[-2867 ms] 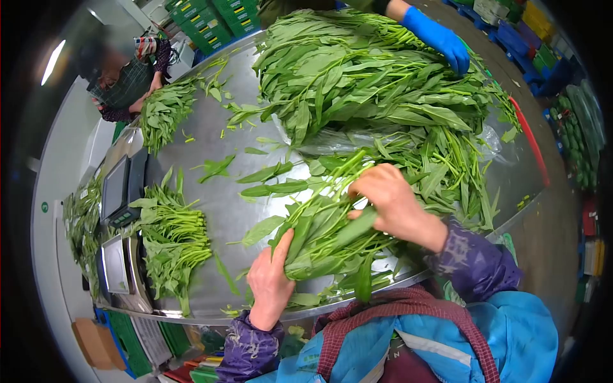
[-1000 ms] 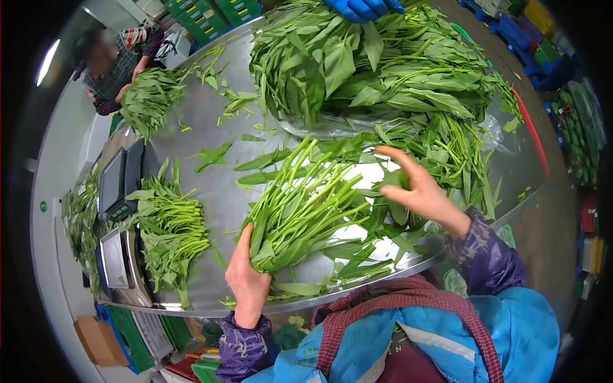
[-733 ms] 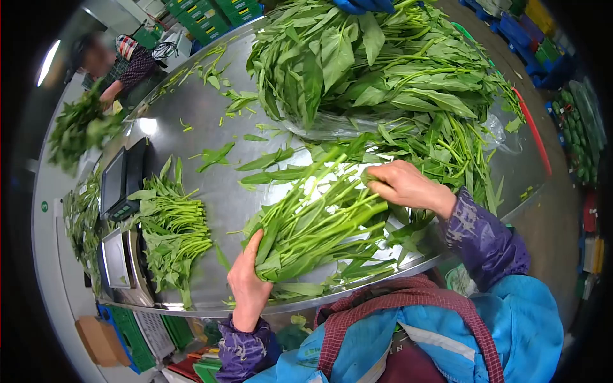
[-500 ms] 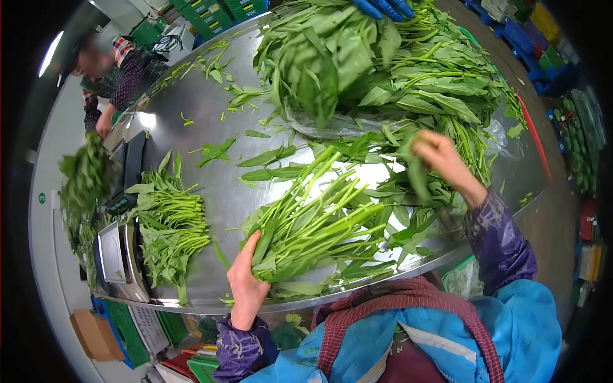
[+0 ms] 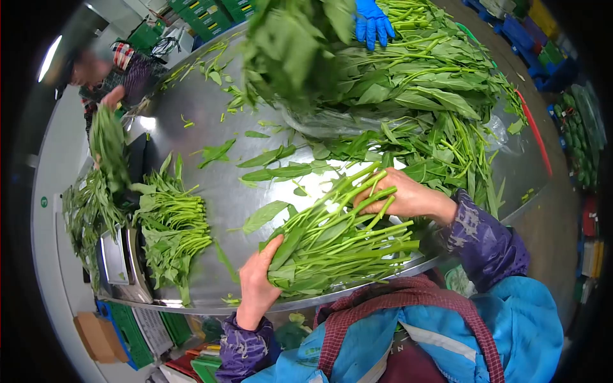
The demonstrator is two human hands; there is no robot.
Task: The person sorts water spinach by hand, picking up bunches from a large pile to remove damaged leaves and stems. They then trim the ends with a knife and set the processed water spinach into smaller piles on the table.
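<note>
On tabletop [image 5: 186, 139]: left hand [image 5: 258, 290] clamps greens bunch [image 5: 332, 246], right hand [image 5: 403, 199] closed on its stems; bunch gathered, loose pile [image 5: 434, 83] unsorted.

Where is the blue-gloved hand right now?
Head view, top centre: a co-worker's blue-gloved hand sits on the big pile of greens at the far side of the steel table, beyond the person's right hand.

Produce packing room; steel sorting table [image 5: 204, 185]; weighing scale [image 5: 115, 258]; stacked crates [image 5: 237, 7]
</note>
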